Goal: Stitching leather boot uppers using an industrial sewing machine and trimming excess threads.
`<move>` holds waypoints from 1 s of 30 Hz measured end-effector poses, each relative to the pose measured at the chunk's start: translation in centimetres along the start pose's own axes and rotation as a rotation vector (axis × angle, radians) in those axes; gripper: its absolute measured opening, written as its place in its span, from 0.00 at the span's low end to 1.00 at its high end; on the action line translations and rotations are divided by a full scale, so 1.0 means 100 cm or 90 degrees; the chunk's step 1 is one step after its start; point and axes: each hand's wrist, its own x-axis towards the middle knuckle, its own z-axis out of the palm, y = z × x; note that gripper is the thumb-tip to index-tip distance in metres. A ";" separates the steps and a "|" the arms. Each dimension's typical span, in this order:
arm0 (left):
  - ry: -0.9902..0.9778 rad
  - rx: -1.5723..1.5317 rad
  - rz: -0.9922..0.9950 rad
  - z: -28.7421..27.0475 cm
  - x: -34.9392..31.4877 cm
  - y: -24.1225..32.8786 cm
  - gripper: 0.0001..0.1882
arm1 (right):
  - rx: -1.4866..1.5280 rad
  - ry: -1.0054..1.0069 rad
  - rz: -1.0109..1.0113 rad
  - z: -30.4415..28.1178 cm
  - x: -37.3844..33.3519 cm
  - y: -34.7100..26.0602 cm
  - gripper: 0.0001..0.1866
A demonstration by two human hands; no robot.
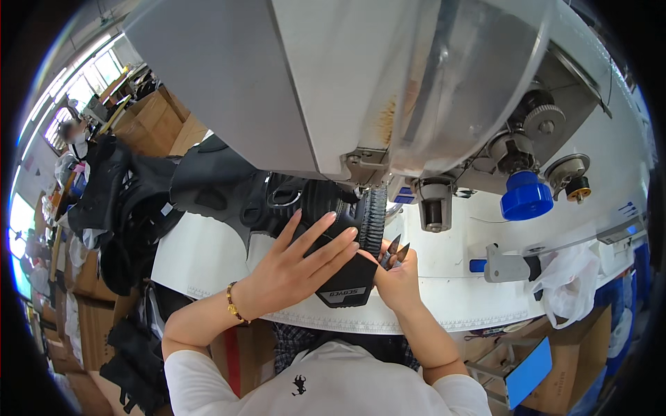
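A black padded piece [253, 215] with straps, a metal ring and a ribbed strip lies on the white sewing machine table, partly under the machine head. A pale label sits on its near flap [349, 297]. My left hand [305, 260] rests flat on the piece, fingers stretched out and slightly apart. At the flap's right edge, my right hand [397, 279] is closed around small dark thread snips [393, 251], their two pointed blades showing above the fingers. My right thumb touches the edge of the piece. The snips' handles are hidden in my palm.
The sewing machine head [333, 90] hangs over the work, with a blue tension knob [526, 197] at right. A metal lever [504, 265] and a white plastic bag [570, 281] are farther right. More black pieces [114, 201] are heaped at left, near cardboard boxes [151, 123].
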 end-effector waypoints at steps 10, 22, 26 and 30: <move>-0.027 -0.019 -0.022 -0.010 0.007 0.002 0.23 | 0.122 -0.072 0.085 -0.006 -0.010 -0.005 0.10; -0.028 -0.012 0.001 -0.011 0.008 -0.004 0.21 | 0.146 -0.088 0.055 -0.005 -0.004 0.001 0.05; -0.021 -0.026 -0.013 -0.014 0.017 -0.007 0.21 | 0.141 -0.040 0.057 -0.008 0.002 0.004 0.09; -0.005 -0.035 -0.029 -0.014 0.022 -0.004 0.21 | 0.163 -0.005 0.089 -0.012 0.004 0.004 0.09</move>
